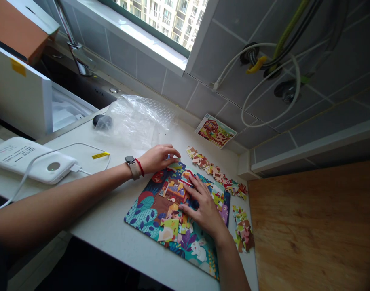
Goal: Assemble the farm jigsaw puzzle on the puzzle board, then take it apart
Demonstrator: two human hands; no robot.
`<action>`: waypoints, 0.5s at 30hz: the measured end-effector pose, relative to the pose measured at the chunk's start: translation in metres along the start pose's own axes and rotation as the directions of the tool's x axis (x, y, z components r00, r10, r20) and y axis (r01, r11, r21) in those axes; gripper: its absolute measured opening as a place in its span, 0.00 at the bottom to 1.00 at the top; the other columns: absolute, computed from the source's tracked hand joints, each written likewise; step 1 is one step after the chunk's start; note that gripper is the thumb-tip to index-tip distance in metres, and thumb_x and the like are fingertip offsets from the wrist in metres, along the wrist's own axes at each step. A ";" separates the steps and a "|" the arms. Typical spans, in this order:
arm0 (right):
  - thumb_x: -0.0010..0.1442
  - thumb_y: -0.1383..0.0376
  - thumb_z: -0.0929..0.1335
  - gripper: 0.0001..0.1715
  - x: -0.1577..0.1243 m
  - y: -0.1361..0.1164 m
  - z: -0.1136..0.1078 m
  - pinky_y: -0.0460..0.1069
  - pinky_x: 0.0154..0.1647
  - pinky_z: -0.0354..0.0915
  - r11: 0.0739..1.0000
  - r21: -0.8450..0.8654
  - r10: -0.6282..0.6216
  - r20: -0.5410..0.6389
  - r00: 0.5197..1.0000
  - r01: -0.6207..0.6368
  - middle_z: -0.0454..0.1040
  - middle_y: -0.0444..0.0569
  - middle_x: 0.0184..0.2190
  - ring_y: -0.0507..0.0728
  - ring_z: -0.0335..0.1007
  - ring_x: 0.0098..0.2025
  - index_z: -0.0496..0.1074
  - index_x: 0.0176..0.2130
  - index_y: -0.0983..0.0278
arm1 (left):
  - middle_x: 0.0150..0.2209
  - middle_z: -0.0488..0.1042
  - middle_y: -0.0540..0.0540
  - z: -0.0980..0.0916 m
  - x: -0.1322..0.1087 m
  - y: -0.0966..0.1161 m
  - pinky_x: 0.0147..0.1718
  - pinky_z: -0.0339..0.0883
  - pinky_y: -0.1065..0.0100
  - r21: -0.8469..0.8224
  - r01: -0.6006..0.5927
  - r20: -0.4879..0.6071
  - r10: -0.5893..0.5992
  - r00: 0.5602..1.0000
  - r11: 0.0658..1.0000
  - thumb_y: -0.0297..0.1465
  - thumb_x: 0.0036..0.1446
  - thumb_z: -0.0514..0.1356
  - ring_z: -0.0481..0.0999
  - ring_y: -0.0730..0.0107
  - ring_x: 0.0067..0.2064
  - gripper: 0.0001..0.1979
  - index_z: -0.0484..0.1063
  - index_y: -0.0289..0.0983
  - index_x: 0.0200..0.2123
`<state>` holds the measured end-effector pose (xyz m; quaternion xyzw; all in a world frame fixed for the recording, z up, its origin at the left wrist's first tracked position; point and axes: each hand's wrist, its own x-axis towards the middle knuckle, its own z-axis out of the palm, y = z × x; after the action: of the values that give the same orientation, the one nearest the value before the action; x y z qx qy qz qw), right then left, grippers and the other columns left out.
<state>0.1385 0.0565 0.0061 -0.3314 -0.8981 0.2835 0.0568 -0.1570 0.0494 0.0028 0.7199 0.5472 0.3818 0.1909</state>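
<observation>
A colourful jigsaw puzzle board [145, 218] lies on the white counter, with several loose and joined pieces on top of it. My left hand [157, 158], wearing a watch and a red band, is at the board's far edge, its fingers closed on a pale green puzzle piece [174, 165]. Flat over the middle of the board rests my right hand [204, 208], fingers apart, touching the pieces there. Left of its fingertips are pieces with a brown and orange picture [174, 190]. A chick piece [169, 229] lies nearer me.
Loose pieces form a row [213, 171] behind the board and a pile [244, 230] to its right. A picture card [215, 131] leans on the tiled wall. Clear plastic [133, 125], a black mouse [102, 121] and a white power bank [33, 159] with its cable are on the left.
</observation>
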 end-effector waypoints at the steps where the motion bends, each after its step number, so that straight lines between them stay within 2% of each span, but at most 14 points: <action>1: 0.64 0.49 0.76 0.37 0.000 0.000 0.000 0.73 0.77 0.48 1.000 0.002 0.000 -0.001 1.000 0.000 0.56 0.49 0.77 0.70 0.46 0.79 0.71 0.68 0.52 | 0.38 0.77 0.45 0.000 0.000 0.000 0.40 0.70 0.66 -0.005 0.001 -0.005 -0.001 1.000 1.000 0.35 0.69 0.62 0.76 0.67 0.37 0.10 0.83 0.39 0.45; 15: 0.64 0.47 0.75 0.38 0.000 0.002 0.001 0.72 0.77 0.47 1.000 0.002 0.000 -0.002 1.000 0.000 0.56 0.50 0.77 0.70 0.47 0.79 0.71 0.68 0.52 | 0.36 0.78 0.46 -0.002 0.002 0.000 0.36 0.68 0.68 -0.058 0.039 -0.020 -0.040 0.999 0.998 0.36 0.67 0.63 0.73 0.71 0.32 0.10 0.83 0.39 0.43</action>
<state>0.1394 0.0572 0.0043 -0.3318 -0.8976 0.2842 0.0581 -0.1581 0.0511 0.0047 0.6991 0.5523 0.4010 0.2131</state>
